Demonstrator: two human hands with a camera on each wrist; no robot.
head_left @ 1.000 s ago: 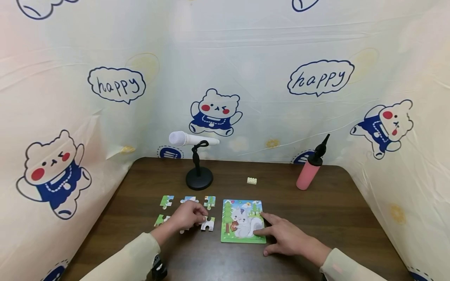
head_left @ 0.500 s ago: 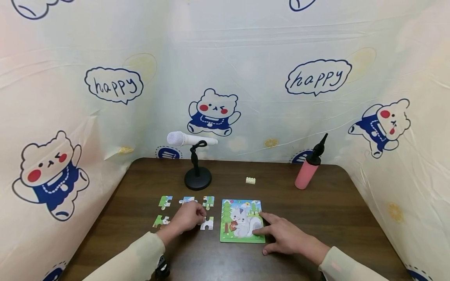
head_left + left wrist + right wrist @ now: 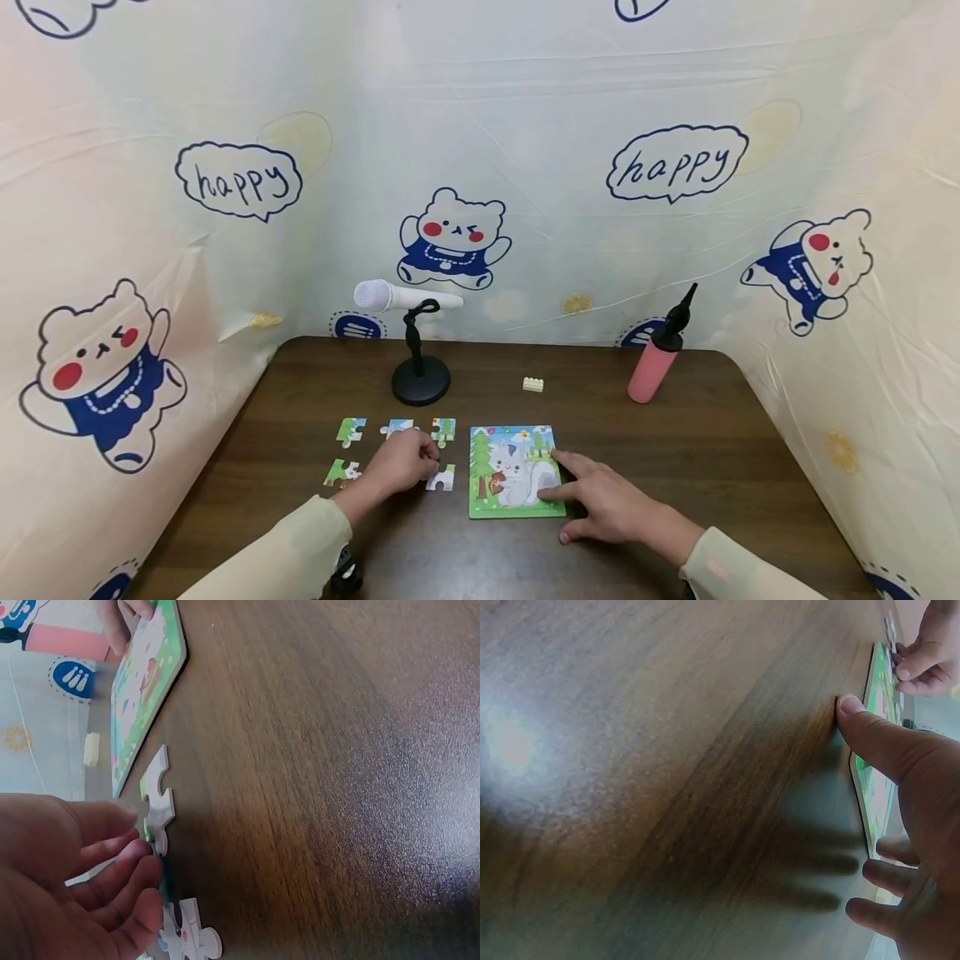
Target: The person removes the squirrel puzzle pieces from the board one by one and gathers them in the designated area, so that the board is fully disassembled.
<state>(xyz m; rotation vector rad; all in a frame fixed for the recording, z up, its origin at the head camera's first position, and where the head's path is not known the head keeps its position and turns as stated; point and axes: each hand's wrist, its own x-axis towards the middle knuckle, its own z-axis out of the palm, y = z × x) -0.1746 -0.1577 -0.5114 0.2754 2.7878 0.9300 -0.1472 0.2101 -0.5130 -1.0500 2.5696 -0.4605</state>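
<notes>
The counter [image 3: 480,558] is brown, wood-grained and glossy. Thin, knobbed and notched puzzle pieces [image 3: 445,478] lie around the left grip [image 3: 400,462], its fingers bent; I cannot tell whether they hold one. Right of that grip, a squarish board [image 3: 512,473] reaches under the spread fingers of the right grip [image 3: 611,502]. The pieces are green, white and blue; the board shows a pale squirrel.

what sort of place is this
Probably an indoor play or filming corner: a wood-grain table with cartoon-print sheeting behind it, jigsaw pieces laid out, and a white microphone on a stand.
</notes>
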